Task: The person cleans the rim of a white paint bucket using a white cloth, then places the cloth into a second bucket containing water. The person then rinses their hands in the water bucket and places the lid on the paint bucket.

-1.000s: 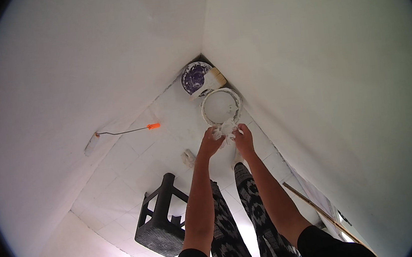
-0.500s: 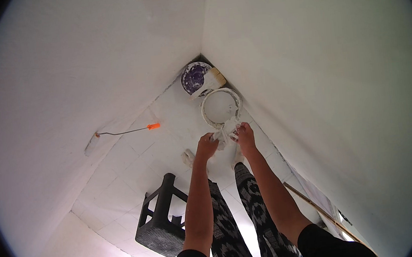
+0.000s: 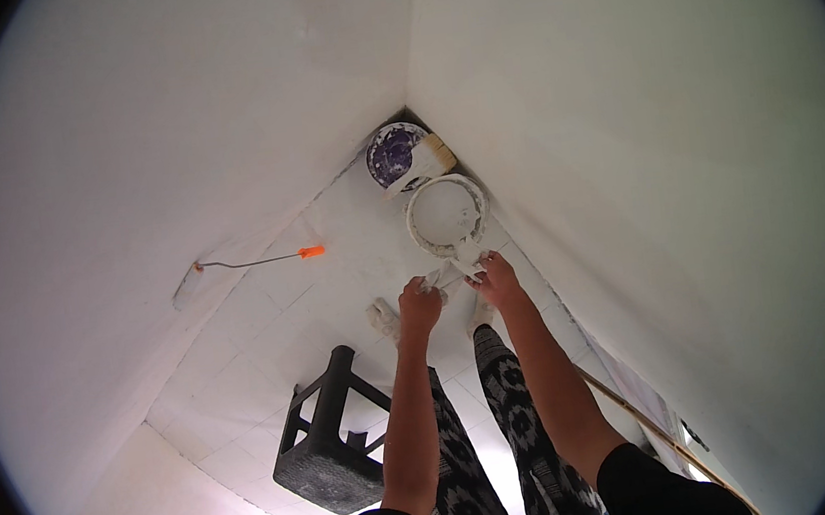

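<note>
While left hand (image 3: 420, 302) and right hand (image 3: 497, 277) are holding film (image 3: 467, 268), bucket (image 3: 413, 219) is standing near

As both hands are working side by side, the left is curling around one part of the limp white film and the right is pinching another. The film is hanging between them and stretching toward 12 o'clock, overlapping the near rim of the bucket in view; whether it is touching there, or is one piece or two, I cannot tell. Judging from this paired hold, the step in hand is probably spreading or parting the film, and the next move seems to be calling for a firm pinch on each side, with the loose ends kept clear of the rim.

Reckoning from the hands, the left foot (image 3: 383, 319) is resting at 8 o'clock and the right foot (image 3: 480, 316) at 5. A dark stool (image 3: 329, 462) is standing between 7 and 8; a pole (image 3: 641, 419) is slanting between 4 and 5. Farther out, a roller (image 3: 262, 262) is showing its orange grip between 9 and 10, and beyond the bucket a brush (image 3: 436, 155) is lying across a purple-and-white pail (image 3: 388, 156) between 11 and 12, where left wall (image 3: 187, 120) and right wall (image 3: 641, 133) are meeting.
</note>
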